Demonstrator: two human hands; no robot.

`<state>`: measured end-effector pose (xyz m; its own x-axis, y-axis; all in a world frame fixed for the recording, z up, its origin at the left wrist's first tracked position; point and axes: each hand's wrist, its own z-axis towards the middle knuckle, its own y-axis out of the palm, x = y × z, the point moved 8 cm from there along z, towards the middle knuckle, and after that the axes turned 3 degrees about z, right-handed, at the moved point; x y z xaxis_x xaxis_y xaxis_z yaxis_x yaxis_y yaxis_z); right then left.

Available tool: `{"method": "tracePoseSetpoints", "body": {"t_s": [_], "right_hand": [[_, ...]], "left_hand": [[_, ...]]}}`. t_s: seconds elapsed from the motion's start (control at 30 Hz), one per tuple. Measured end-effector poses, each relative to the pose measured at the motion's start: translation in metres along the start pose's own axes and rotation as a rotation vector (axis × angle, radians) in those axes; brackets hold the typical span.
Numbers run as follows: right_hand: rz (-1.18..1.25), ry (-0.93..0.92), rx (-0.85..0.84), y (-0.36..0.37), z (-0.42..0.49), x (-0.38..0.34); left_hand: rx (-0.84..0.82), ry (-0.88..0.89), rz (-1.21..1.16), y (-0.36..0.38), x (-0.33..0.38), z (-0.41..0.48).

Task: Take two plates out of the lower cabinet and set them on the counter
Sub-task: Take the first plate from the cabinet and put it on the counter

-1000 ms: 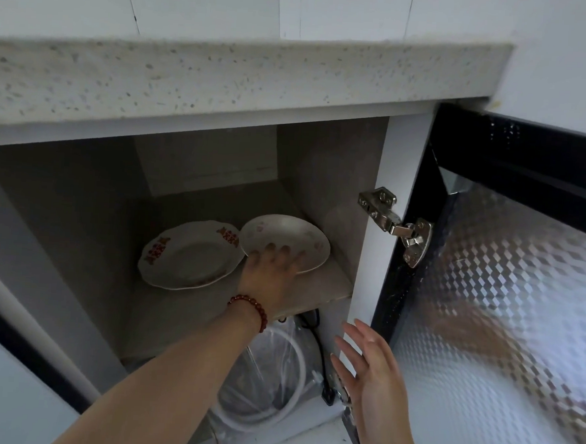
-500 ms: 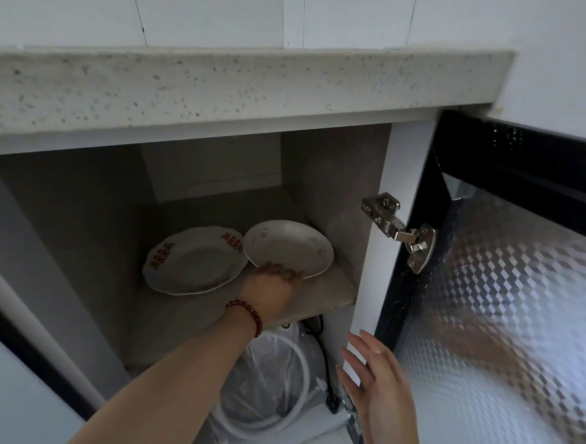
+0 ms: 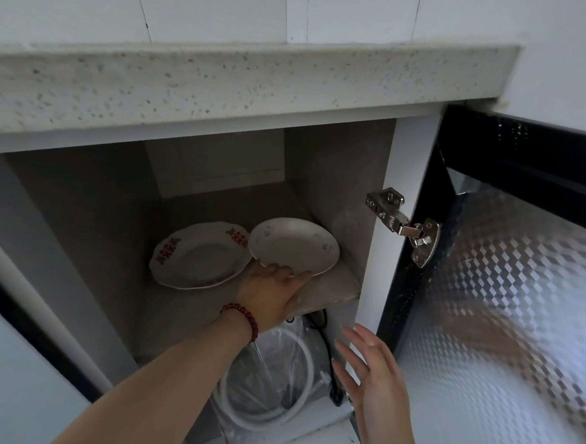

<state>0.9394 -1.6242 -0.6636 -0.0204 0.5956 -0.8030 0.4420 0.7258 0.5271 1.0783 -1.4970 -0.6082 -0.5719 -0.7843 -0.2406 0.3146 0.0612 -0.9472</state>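
Two white plates sit on the shelf (image 3: 335, 289) inside the open lower cabinet. The left plate (image 3: 197, 255) has red markings on a scalloped rim and lies flat. The right plate (image 3: 295, 244) has faint pink flowers and is tilted up at its near edge, overlapping the left plate's rim. My left hand (image 3: 270, 297), with a red bead bracelet on the wrist, grips the near edge of the right plate, fingers under it. My right hand (image 3: 374, 378) hovers open in front of the cabinet's white side post, holding nothing. The speckled counter (image 3: 245, 81) runs above the cabinet.
The cabinet door (image 3: 506, 303) with patterned glass and a black frame stands open to the right, on a metal hinge (image 3: 404, 225). Below the shelf lie a coiled white hose (image 3: 274, 385) in clear plastic and a black cable (image 3: 327, 361).
My left hand slid from on top of the right plate to its near edge and lifted that edge off the shelf. My right hand stayed open near the post.
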Motion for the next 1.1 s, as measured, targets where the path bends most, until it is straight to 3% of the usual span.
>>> {"method": "tracePoseSetpoints", "body": {"t_s": [0.3,0.67,0.83,1.0,1.1], "right_hand": [[-0.011,-0.010,-0.006,0.000,0.003,0.003],[-0.029,-0.050,-0.008,0.000,0.012,0.006],[-0.040,-0.036,-0.046,0.021,0.033,0.002],[-0.107,-0.061,-0.060,0.037,0.053,-0.003],[-0.124,-0.057,-0.039,0.041,0.064,-0.003]], "left_hand": [[-0.050,0.074,-0.035,0.015,0.024,0.002],[-0.001,0.017,-0.107,0.011,0.016,-0.006],[0.171,-0.225,-0.700,-0.006,-0.015,-0.019],[0.116,-0.701,-1.712,0.001,-0.033,-0.027],[0.129,-0.793,-1.921,0.006,-0.039,-0.030]]}}
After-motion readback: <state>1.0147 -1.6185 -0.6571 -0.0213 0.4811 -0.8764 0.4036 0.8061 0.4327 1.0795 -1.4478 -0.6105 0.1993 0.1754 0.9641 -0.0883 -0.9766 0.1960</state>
